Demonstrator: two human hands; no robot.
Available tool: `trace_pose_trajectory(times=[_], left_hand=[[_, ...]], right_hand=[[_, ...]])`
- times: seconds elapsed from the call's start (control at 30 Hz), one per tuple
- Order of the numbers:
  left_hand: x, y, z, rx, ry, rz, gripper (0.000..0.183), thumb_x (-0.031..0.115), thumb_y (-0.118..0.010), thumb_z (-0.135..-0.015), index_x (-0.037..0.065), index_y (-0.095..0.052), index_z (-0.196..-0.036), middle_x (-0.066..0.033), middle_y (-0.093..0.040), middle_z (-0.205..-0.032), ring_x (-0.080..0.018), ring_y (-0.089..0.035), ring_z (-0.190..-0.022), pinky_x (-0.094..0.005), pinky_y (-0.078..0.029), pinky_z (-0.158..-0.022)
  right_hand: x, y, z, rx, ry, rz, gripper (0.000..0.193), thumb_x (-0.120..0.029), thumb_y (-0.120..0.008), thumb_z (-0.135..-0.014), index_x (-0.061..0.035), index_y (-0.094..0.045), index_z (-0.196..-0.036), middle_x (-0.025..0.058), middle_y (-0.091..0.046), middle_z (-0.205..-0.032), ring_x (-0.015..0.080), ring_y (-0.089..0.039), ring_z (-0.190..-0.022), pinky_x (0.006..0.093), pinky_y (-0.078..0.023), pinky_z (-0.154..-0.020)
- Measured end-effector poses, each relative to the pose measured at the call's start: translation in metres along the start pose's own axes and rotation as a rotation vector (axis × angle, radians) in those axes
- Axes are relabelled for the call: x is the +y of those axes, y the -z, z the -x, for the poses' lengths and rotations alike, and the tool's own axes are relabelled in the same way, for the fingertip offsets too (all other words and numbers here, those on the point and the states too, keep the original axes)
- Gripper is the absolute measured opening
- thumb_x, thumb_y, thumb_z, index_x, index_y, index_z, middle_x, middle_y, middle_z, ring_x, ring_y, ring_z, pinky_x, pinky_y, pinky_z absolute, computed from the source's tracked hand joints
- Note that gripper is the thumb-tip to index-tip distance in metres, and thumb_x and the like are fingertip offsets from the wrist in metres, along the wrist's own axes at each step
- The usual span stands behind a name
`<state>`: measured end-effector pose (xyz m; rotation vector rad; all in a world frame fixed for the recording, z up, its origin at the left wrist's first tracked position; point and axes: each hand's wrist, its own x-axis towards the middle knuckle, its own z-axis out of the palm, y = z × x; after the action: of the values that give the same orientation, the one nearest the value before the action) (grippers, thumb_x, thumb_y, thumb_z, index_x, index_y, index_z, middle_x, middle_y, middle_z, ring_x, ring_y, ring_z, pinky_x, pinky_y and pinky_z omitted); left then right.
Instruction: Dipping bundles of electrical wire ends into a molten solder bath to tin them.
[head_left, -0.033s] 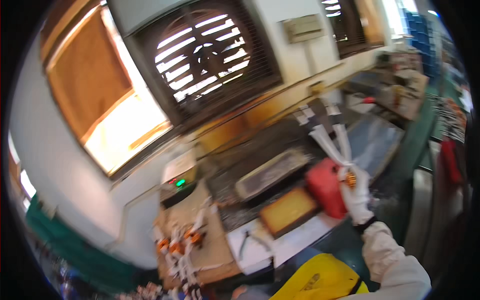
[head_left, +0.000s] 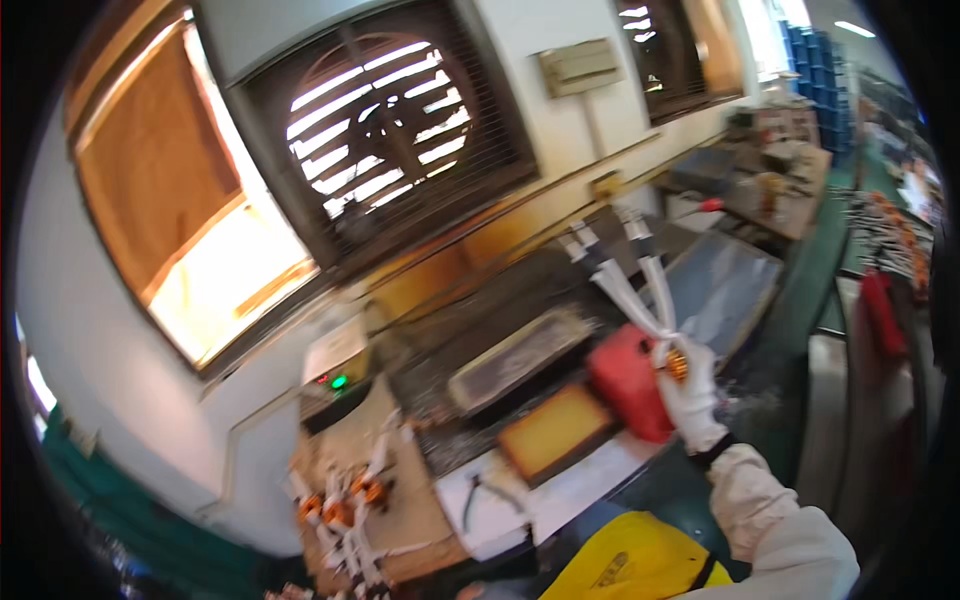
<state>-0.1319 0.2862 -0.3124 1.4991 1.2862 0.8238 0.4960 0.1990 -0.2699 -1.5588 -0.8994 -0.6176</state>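
Just beside a red container (head_left: 622, 388), a copper-coloured coil (head_left: 677, 364) is grasped in the fingers of the gloved right hand (head_left: 692, 400), its white-sleeved leads (head_left: 655, 285) angling up and away. Whether the left hand holds anything cannot be told. Nearby sits a yellow-filled tray (head_left: 555, 432), then pliers (head_left: 470, 503) on white paper (head_left: 495, 535); farther left, more coils (head_left: 340, 510) lie on cardboard (head_left: 425, 510).
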Motion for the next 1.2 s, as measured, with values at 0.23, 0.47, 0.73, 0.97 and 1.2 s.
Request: trace_pose_trajectory(times=[0.23,0.47,0.73,0.97,1.2], left_hand=[[-0.017,0.02,0.001,0.305,-0.038,-0.45,0.06,0.003,-0.058,-0.088,0.007,-0.036,-0.144,-0.011,-0.04,-0.143,-0.0233,-0.039,-0.13,-0.0325,-0.032,-0.107],[-0.051,0.023,-0.009,0.296,0.018,-0.041,0.059,0.0,-0.057,-0.09,0.008,-0.036,-0.144,-0.0108,-0.047,-0.136,-0.0215,-0.043,-0.125,-0.0316,-0.036,-0.103],[-0.06,0.031,-0.012,0.281,-0.036,-0.391,0.058,0.003,-0.053,-0.089,0.004,-0.034,-0.144,-0.0153,-0.042,-0.141,-0.0244,-0.042,-0.127,-0.0328,-0.036,-0.104],[-0.038,0.015,-0.011,0.359,-0.097,-0.566,0.052,0.017,-0.052,-0.093,0.001,-0.039,-0.14,-0.0202,-0.048,-0.137,-0.0303,-0.047,-0.124,-0.0356,-0.036,-0.104],[-0.019,0.0,-0.015,0.42,0.016,-0.561,0.056,0.007,-0.049,-0.082,0.007,-0.043,-0.138,-0.0212,-0.049,-0.136,-0.0368,-0.045,-0.127,-0.0395,-0.034,-0.106]], right_hand=[[0.019,0.024,0.012,-0.003,0.008,0.093,0.055,0.004,-0.065,-0.075,-0.0057,-0.05,-0.127,0.0192,-0.049,-0.115,0.036,-0.052,-0.108,0.0416,-0.044,-0.093],[0.028,0.015,0.008,-0.036,-0.003,0.094,0.058,0.002,-0.065,-0.076,-0.0055,-0.047,-0.131,0.0213,-0.048,-0.118,0.0386,-0.05,-0.108,0.043,-0.042,-0.095],[0.031,0.016,0.015,-0.034,-0.011,0.113,0.06,-0.004,-0.069,-0.075,-0.0059,-0.046,-0.131,0.0225,-0.047,-0.119,0.0395,-0.051,-0.109,0.0429,-0.043,-0.095],[0.026,0.012,0.011,-0.058,-0.021,0.071,0.057,-0.003,-0.065,-0.079,-0.0065,-0.045,-0.132,0.022,-0.047,-0.121,0.0388,-0.051,-0.111,0.0418,-0.043,-0.096],[0.024,0.012,0.009,-0.057,-0.041,0.069,0.055,-0.002,-0.064,-0.08,-0.0058,-0.046,-0.132,0.0214,-0.048,-0.12,0.0379,-0.052,-0.109,0.0417,-0.043,-0.095]])
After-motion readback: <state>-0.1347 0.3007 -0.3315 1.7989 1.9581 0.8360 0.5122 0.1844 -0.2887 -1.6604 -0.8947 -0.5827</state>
